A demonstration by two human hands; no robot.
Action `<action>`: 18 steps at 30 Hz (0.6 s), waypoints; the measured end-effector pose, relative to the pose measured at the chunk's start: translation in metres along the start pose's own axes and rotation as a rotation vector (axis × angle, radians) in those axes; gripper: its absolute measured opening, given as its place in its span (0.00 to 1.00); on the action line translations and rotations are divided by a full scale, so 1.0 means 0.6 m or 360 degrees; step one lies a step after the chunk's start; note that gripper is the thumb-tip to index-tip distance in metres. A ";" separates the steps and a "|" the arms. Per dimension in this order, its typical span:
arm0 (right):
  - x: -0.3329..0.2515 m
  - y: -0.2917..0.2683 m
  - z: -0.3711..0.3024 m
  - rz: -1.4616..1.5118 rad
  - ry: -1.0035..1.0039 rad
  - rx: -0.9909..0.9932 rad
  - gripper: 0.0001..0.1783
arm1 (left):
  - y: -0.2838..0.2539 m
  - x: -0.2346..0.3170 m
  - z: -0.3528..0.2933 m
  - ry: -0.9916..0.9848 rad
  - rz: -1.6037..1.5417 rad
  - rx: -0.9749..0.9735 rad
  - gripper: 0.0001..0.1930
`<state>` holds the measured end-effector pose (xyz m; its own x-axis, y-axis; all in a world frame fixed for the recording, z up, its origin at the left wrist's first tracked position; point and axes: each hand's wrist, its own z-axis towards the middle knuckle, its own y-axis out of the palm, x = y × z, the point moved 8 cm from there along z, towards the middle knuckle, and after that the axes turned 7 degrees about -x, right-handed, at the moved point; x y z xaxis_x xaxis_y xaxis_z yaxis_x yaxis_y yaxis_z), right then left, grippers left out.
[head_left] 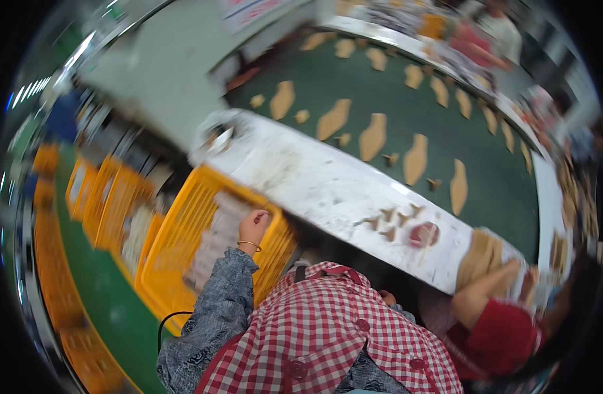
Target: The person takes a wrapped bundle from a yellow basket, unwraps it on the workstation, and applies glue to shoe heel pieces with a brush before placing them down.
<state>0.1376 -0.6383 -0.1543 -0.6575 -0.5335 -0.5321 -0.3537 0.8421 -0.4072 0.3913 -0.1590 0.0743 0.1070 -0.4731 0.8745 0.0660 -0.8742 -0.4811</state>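
**Yellow crate open at eight o'clock, pale load inside!**

And there it is, the yellow crate (176,240), slatted plastic walls, open at the top, sitting at eight o'clock from the middle of the view! It's tilted on the slant, long sides running from one o'clock down to seven. Look inside: pale pinkish-grey pieces (211,241), packed close in a ridged row that follows the same slant! Motion blurs their edges, so their exact kind can't be told. Toward five o'clock, part of the crate is hidden.
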 end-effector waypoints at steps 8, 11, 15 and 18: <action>-0.146 0.071 0.088 -0.0274 -0.0512 -0.0322 0.15 | -0.192 -0.271 -0.242 -0.0664 0.0442 0.0556 0.13; -0.314 0.130 0.020 -0.0237 -0.1129 -0.0686 0.14 | -0.258 -0.400 -0.342 -0.1122 0.0475 0.0507 0.16; -0.526 0.196 -0.056 -0.0255 -0.1265 -0.0602 0.12 | -0.294 -0.494 -0.400 -0.1569 0.0441 0.0245 0.21; -0.662 0.279 -0.101 -0.0099 -0.1282 -0.0904 0.13 | -0.312 -0.551 -0.432 -0.1709 0.0371 0.0237 0.25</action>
<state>0.2992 -0.2804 0.0338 -0.0520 -0.2953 -0.9540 -0.7775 0.6115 -0.1469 0.0865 0.1327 -0.1085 0.9319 -0.2207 0.2880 0.0434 -0.7201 -0.6925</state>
